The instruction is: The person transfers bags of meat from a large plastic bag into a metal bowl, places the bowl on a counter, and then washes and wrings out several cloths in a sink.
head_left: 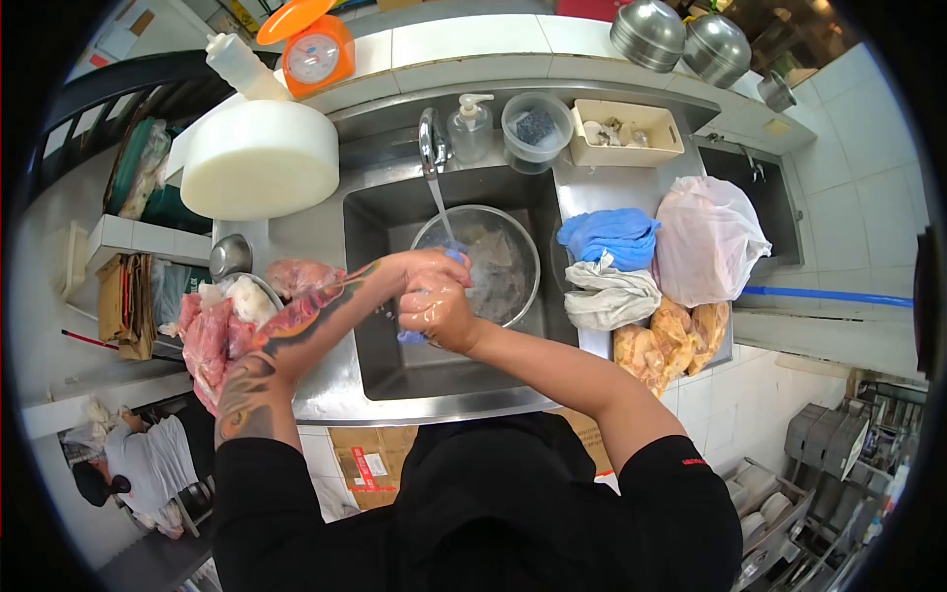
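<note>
Both my hands are closed round a wet blue cloth (412,336) over the left part of the steel sink (380,370). My left hand (431,268) is the farther one, with a bit of blue showing beside its fingers. My right hand (437,310) is a fist just nearer to me, touching the left, and more blue sticks out below it. Water (444,212) runs from the faucet (430,148) into a clear round bowl (518,259) of water in the sink, right beside my hands. Something pale lies in the bowl.
Raw meat (207,340) lies left of the sink. On the right are a folded blue cloth (609,237), a grey-white cloth (612,293), a white bag (710,237) and bagged yellowish meat (671,340). A soap bottle (471,128) stands behind. A co-worker (158,459) is at lower left.
</note>
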`<move>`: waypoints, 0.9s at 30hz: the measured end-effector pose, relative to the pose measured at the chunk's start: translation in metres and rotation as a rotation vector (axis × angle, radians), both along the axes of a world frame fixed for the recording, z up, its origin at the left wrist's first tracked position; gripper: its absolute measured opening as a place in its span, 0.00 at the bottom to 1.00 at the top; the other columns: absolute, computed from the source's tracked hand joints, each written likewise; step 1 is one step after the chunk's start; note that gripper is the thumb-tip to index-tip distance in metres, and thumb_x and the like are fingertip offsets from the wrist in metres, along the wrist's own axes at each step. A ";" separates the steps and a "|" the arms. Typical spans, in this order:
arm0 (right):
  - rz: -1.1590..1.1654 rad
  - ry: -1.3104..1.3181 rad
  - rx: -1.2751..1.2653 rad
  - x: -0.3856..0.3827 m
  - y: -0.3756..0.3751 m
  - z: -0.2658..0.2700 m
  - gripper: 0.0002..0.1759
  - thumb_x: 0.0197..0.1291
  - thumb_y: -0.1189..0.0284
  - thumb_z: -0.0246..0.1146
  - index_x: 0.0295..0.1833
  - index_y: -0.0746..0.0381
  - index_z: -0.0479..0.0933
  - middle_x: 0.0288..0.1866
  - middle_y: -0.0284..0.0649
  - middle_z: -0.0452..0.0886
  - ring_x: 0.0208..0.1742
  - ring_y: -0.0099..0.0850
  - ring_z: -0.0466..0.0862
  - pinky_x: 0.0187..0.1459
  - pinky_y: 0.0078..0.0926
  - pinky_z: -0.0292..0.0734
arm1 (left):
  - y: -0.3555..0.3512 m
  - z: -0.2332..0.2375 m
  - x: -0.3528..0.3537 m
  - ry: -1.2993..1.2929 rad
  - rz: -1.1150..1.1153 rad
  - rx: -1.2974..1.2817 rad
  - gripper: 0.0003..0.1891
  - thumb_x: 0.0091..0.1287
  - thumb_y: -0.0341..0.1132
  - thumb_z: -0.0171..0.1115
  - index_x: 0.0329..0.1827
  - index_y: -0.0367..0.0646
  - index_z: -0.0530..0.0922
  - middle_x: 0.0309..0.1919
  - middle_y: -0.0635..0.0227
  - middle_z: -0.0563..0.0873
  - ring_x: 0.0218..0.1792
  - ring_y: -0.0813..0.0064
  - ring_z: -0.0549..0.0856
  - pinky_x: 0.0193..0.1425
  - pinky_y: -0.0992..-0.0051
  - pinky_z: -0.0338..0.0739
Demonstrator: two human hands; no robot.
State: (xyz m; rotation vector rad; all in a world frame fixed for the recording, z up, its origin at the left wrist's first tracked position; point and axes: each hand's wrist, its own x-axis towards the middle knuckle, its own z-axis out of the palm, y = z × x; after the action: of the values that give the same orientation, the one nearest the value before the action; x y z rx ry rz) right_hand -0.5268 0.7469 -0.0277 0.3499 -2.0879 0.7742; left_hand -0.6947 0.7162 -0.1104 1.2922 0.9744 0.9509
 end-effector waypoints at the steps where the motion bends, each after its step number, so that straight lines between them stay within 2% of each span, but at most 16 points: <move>1: -0.025 0.049 0.067 -0.001 -0.002 0.002 0.10 0.35 0.64 0.62 0.17 0.53 0.66 0.24 0.30 0.68 0.33 0.31 0.77 0.38 0.31 0.75 | 0.012 0.032 0.011 0.123 -0.025 -0.373 0.07 0.63 0.30 0.65 0.42 0.43 0.83 0.33 0.71 0.83 0.38 0.75 0.84 0.47 0.72 0.80; 3: -0.003 0.012 0.132 -0.001 -0.004 -0.010 0.09 0.36 0.64 0.62 0.18 0.53 0.68 0.24 0.29 0.69 0.33 0.31 0.77 0.38 0.31 0.75 | 0.031 0.083 0.030 0.346 -0.073 -0.867 0.12 0.52 0.35 0.68 0.38 0.43 0.81 0.27 0.69 0.82 0.33 0.72 0.84 0.40 0.68 0.78; 4: 0.018 -0.022 0.203 0.000 -0.005 -0.017 0.08 0.37 0.64 0.62 0.18 0.53 0.70 0.24 0.29 0.69 0.33 0.31 0.78 0.39 0.31 0.76 | 0.036 0.090 0.037 0.344 -0.082 -0.871 0.12 0.52 0.35 0.68 0.38 0.43 0.81 0.27 0.69 0.82 0.33 0.72 0.84 0.40 0.68 0.78; 7: 0.035 -0.168 0.351 -0.002 -0.015 -0.048 0.06 0.43 0.66 0.63 0.19 0.52 0.74 0.29 0.30 0.78 0.38 0.32 0.82 0.41 0.33 0.78 | 0.044 0.120 0.069 0.930 -0.172 -0.839 0.12 0.53 0.34 0.66 0.39 0.40 0.85 0.36 0.59 0.89 0.36 0.66 0.86 0.39 0.64 0.81; 8: 0.017 -0.177 0.351 -0.004 -0.024 -0.063 0.06 0.43 0.66 0.63 0.19 0.52 0.74 0.29 0.30 0.78 0.38 0.32 0.82 0.41 0.33 0.78 | 0.041 0.092 0.071 0.932 -0.189 -0.828 0.12 0.53 0.34 0.66 0.39 0.40 0.85 0.36 0.59 0.89 0.36 0.66 0.86 0.39 0.64 0.81; 10: -0.037 -0.719 0.471 -0.005 -0.039 -0.086 0.05 0.47 0.69 0.62 0.22 0.52 0.78 0.36 0.34 0.85 0.44 0.36 0.86 0.44 0.38 0.80 | 0.028 -0.010 0.065 1.200 -0.236 -0.511 0.15 0.52 0.35 0.69 0.43 0.41 0.88 0.41 0.55 0.90 0.39 0.59 0.89 0.42 0.61 0.82; 11: 0.126 -0.898 0.109 0.002 -0.033 -0.079 0.04 0.50 0.71 0.61 0.26 0.54 0.81 0.40 0.37 0.87 0.47 0.37 0.87 0.46 0.43 0.80 | 0.021 -0.039 0.070 1.197 -0.248 -0.505 0.15 0.52 0.35 0.69 0.43 0.41 0.88 0.41 0.55 0.90 0.39 0.59 0.89 0.42 0.61 0.82; 12: 0.119 -0.902 0.107 0.005 -0.040 -0.102 0.04 0.50 0.71 0.61 0.26 0.54 0.81 0.40 0.37 0.87 0.47 0.37 0.87 0.46 0.43 0.80 | 0.013 -0.061 0.076 1.308 -0.149 -0.575 0.16 0.55 0.40 0.70 0.43 0.40 0.88 0.43 0.53 0.90 0.41 0.56 0.89 0.45 0.60 0.82; 14: -0.034 -0.409 0.017 0.001 -0.055 -0.169 0.04 0.50 0.72 0.62 0.30 0.57 0.83 0.38 0.39 0.85 0.44 0.41 0.85 0.49 0.42 0.78 | 0.018 -0.063 0.078 1.419 -0.035 -0.639 0.19 0.58 0.45 0.71 0.44 0.39 0.88 0.45 0.52 0.90 0.44 0.54 0.89 0.48 0.60 0.82; 16: 0.092 -0.469 0.050 0.030 -0.023 -0.141 0.04 0.48 0.73 0.64 0.32 0.57 0.84 0.38 0.39 0.85 0.44 0.42 0.85 0.50 0.41 0.78 | 0.022 -0.052 0.084 1.120 -0.083 -0.724 0.32 0.66 0.64 0.62 0.47 0.38 0.87 0.50 0.53 0.89 0.50 0.55 0.88 0.54 0.63 0.82; 17: 0.222 -0.520 0.086 0.052 -0.001 -0.115 0.06 0.47 0.75 0.66 0.33 0.57 0.84 0.38 0.39 0.85 0.44 0.43 0.85 0.50 0.40 0.79 | 0.025 -0.055 0.085 0.658 -0.059 -0.829 0.38 0.67 0.70 0.54 0.51 0.38 0.85 0.52 0.54 0.88 0.54 0.57 0.87 0.57 0.63 0.81; 20: -0.160 -0.429 -0.401 0.116 0.062 -0.037 0.11 0.38 0.77 0.72 0.33 0.56 0.84 0.40 0.37 0.86 0.46 0.40 0.85 0.50 0.39 0.80 | 0.040 0.006 0.117 -0.342 0.170 -0.883 0.47 0.67 0.78 0.39 0.67 0.42 0.75 0.61 0.57 0.82 0.64 0.58 0.81 0.64 0.57 0.79; 22: -0.512 -0.453 -0.490 0.152 0.113 0.007 0.19 0.41 0.76 0.72 0.45 0.58 0.84 0.45 0.40 0.86 0.52 0.41 0.85 0.55 0.37 0.79 | 0.056 0.065 0.152 -0.720 0.246 -0.739 0.45 0.68 0.74 0.46 0.72 0.42 0.69 0.63 0.58 0.79 0.63 0.58 0.80 0.66 0.49 0.77; 23: -0.739 -0.419 -0.309 0.167 0.140 0.014 0.24 0.47 0.74 0.73 0.54 0.61 0.82 0.50 0.45 0.84 0.57 0.44 0.82 0.59 0.38 0.76 | 0.066 0.073 0.173 -0.805 0.340 -0.643 0.44 0.69 0.72 0.47 0.73 0.43 0.67 0.66 0.58 0.76 0.66 0.57 0.78 0.65 0.47 0.77; 24: -0.788 -0.380 -0.539 0.179 0.162 0.015 0.30 0.54 0.70 0.72 0.64 0.64 0.75 0.60 0.51 0.79 0.63 0.48 0.78 0.64 0.40 0.72 | 0.073 0.076 0.190 -0.882 0.433 -0.543 0.42 0.71 0.70 0.48 0.74 0.44 0.65 0.69 0.57 0.73 0.68 0.56 0.76 0.65 0.45 0.77; 27: -1.016 -0.433 -0.313 0.203 0.196 0.005 0.36 0.60 0.61 0.71 0.70 0.66 0.69 0.69 0.58 0.71 0.68 0.55 0.73 0.70 0.48 0.65 | 0.071 0.036 0.212 -0.822 0.629 -0.374 0.38 0.73 0.65 0.52 0.74 0.45 0.65 0.71 0.57 0.71 0.70 0.56 0.73 0.65 0.50 0.78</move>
State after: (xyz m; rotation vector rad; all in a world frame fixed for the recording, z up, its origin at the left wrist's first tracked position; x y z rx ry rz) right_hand -0.3238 0.9428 -0.0228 -1.0610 -2.0940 0.5331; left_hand -0.4828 0.7874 -0.0739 0.1903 0.8308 1.5198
